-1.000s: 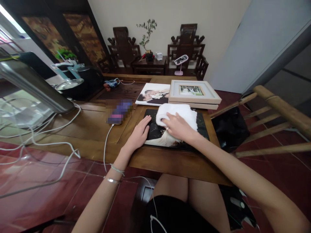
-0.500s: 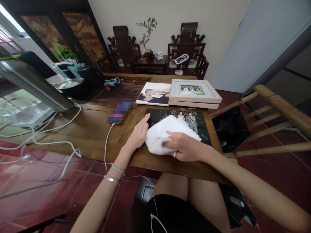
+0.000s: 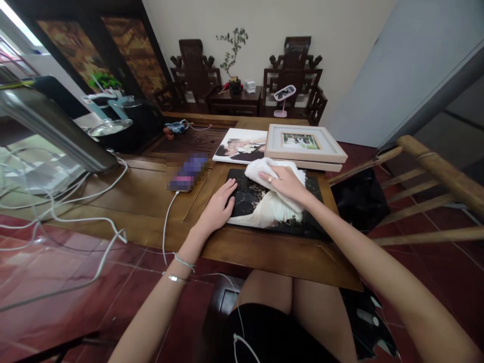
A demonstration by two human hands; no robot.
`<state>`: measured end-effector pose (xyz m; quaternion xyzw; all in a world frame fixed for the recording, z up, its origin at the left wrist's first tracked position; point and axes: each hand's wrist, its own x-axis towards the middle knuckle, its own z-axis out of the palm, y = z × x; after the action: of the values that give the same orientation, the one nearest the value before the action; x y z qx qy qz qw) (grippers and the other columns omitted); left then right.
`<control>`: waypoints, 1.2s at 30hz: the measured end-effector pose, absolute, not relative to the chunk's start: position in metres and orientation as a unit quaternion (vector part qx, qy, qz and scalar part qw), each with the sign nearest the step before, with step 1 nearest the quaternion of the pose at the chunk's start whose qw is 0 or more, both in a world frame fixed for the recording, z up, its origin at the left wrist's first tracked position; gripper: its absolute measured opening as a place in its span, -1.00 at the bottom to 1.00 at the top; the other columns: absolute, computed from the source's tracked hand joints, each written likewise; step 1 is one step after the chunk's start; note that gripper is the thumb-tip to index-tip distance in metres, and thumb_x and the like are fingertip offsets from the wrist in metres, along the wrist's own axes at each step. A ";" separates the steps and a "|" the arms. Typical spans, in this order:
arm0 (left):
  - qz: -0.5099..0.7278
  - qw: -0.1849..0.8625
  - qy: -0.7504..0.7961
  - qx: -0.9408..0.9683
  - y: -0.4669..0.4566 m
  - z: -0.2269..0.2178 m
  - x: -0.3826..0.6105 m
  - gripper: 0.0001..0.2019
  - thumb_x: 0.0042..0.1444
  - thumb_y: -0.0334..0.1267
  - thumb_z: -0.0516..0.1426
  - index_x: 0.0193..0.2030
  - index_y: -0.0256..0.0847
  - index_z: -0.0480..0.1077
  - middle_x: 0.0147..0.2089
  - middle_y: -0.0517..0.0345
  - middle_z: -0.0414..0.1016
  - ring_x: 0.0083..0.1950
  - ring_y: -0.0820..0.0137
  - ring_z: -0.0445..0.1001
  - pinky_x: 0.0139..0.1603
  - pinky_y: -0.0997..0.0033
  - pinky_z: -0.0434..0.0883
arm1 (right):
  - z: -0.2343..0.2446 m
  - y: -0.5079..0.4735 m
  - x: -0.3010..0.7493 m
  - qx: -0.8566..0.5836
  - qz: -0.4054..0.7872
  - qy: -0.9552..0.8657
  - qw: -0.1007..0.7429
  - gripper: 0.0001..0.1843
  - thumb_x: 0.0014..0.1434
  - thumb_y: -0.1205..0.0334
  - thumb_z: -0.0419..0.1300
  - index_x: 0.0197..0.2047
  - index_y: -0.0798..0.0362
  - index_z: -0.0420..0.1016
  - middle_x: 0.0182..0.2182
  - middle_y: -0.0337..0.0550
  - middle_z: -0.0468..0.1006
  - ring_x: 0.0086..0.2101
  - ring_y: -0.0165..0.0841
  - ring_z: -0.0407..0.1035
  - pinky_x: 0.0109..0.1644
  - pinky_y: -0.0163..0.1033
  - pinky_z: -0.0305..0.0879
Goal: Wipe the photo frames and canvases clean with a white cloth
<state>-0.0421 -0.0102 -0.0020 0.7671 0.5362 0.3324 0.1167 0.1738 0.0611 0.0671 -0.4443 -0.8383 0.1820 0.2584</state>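
Note:
A dark wedding photo panel [image 3: 245, 201] lies flat on the wooden table [image 3: 242, 247] in front of me. My right hand [image 3: 287, 182] is closed on a fluffy white cloth [image 3: 260, 167], which covers the upper middle of the panel. My left hand [image 3: 219, 204] rests at the panel's left edge with its fingers stretched out and holds nothing. Behind the panel lie a white-edged photo print [image 3: 238, 146] and, to its right, light wooden picture frames [image 3: 307, 143], one on top of the other.
A phone [image 3: 188, 174] with a white charging cable lies left of my hand. Loose white cables [image 3: 109, 222] trail over the table's left end, near a large metal container [image 3: 64, 131]. A wooden chair [image 3: 427, 196] with a black bag stands at the right.
My right hand has slid the cloth away from me, toward the panel's far edge, uncovering its lower part. The left hand has stayed at the left edge, its fingers now a little more spread.

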 end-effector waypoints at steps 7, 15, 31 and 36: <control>0.335 0.117 0.535 0.767 -0.008 -0.006 -0.046 -0.55 0.25 -0.25 -0.08 0.23 -0.37 0.27 0.32 -0.16 0.22 0.36 0.16 0.16 0.37 0.01 0.11 | 0.062 0.079 0.107 -0.390 0.210 -0.867 0.228 -0.65 0.28 0.07 0.04 -0.05 0.07 0.53 -0.03 -0.03 0.56 -0.02 -0.15 0.39 0.06 -0.18 0.19; 0.340 0.118 0.524 0.772 -0.009 -0.004 -0.045 -0.56 0.26 -0.25 -0.09 0.22 -0.34 0.27 0.33 -0.16 0.21 0.38 0.20 0.12 0.37 0.00 0.11 | 0.061 0.070 0.180 -0.440 0.204 -0.838 0.251 -0.54 0.27 0.00 0.00 0.03 0.15 0.48 0.02 0.08 0.51 0.06 -0.09 0.32 0.15 -0.08 0.13; 0.356 0.118 0.524 0.765 -0.007 -0.004 -0.047 -0.57 0.24 -0.24 -0.05 0.18 -0.35 0.33 0.30 -0.16 0.26 0.36 0.16 0.16 0.35 0.01 0.14 | 0.059 -0.042 0.322 -0.521 0.183 -0.799 0.237 -0.75 0.14 -0.01 0.16 -0.43 -0.03 0.36 -0.47 -0.11 0.52 -0.45 -0.24 0.38 -0.32 -0.19 0.29; 0.357 0.126 0.527 0.761 -0.007 -0.002 -0.047 -0.58 0.22 -0.24 -0.03 0.18 -0.31 0.35 0.30 -0.12 0.27 0.36 0.14 0.17 0.35 -0.02 0.14 | 0.067 -0.043 0.357 -0.563 0.036 -0.786 0.253 -0.91 0.05 0.26 0.19 -0.35 -0.09 0.34 -0.36 0.09 0.56 -0.38 -0.11 0.45 -0.30 -0.08 0.32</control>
<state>-0.0474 -0.0069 -0.0022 0.7609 0.5271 0.3568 0.1260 0.3570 -0.0426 0.0672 -0.5634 -0.7858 0.0362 0.2525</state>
